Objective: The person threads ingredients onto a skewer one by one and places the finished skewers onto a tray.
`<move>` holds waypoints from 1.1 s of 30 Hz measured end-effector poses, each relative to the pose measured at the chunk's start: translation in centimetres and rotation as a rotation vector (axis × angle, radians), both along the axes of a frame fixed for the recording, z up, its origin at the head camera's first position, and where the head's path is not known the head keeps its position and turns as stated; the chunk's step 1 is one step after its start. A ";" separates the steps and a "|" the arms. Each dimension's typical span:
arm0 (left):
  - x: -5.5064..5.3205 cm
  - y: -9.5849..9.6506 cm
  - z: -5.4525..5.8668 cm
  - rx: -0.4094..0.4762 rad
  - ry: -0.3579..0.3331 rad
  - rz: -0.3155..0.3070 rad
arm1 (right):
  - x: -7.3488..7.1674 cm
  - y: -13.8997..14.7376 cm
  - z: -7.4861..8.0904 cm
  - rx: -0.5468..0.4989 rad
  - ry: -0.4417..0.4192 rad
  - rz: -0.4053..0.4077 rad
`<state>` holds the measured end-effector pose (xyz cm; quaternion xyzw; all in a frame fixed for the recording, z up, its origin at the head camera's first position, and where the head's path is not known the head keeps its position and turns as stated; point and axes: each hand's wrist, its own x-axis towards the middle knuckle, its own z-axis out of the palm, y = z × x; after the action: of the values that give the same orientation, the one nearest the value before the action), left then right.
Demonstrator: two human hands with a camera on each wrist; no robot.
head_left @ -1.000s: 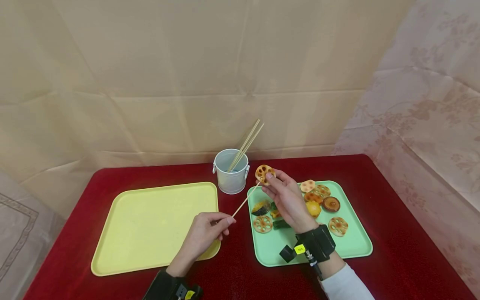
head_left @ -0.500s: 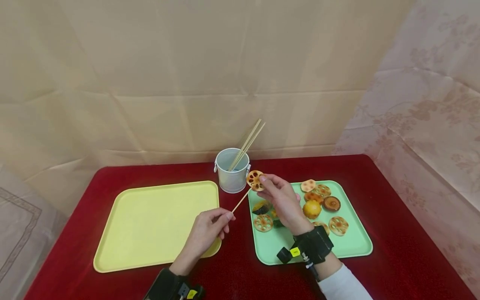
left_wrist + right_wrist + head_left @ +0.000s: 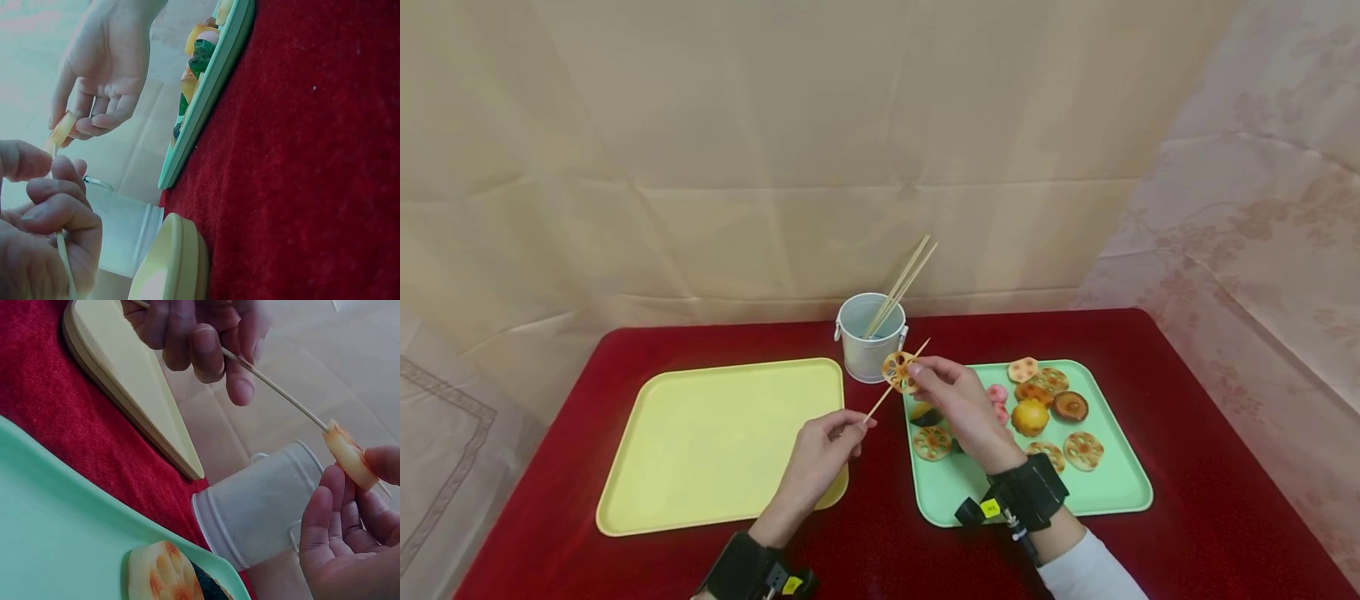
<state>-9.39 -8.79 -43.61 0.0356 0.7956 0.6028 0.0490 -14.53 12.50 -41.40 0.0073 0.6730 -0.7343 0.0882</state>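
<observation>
So the lotus root slice (image 3: pixel 347 456) is up in the air between the two hands, threaded on a wooden skewer (image 3: pixel 879 403). The skewer runs right through it, and the pointed tip sticks out on the far right side.

The right hand (image 3: pixel 966 408) has the slice pinched by its right edge, thumb against one face and fingers against the other. The left hand (image 3: pixel 822 450) is on the near left of the slice, gripping the skewer lower down. The hands aren't touching each other; a bare stretch of stick runs between the left fingers and the slice.

From the head view the slice overlaps the near right part of the white bucket (image 3: pixel 867 354), around the far left corner of the green tray (image 3: pixel 1105 492). Can't really tell how high it's being held. More skewers (image 3: pixel 887 308) lean to the right in that bucket.

Right forearm reaches over the green tray, where a mushroom (image 3: pixel 1070 407), a round yellow piece (image 3: pixel 1030 417), some pink bits (image 3: pixel 997 395) and other lotus slices lie; the hand partly hides some of the food. Left hand is by the right edge of the yellow tray (image 3: pixel 722 442). Both trays are on red cloth (image 3: pixel 880 533).
</observation>
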 end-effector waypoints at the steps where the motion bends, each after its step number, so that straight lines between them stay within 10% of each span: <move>1: 0.0 0.0 0.1 0.006 -0.012 0.007 | 0.0 0.0 0.0 0.005 0.002 0.003; 33: -0.1 0.1 -0.1 0.090 -0.058 0.050 | 1.0 -1.1 -0.3 0.274 0.109 0.167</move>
<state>-9.51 -8.69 -43.69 0.0005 0.7664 0.6400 0.0555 -13.51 11.41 -41.66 -0.0766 0.7687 -0.6253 0.1105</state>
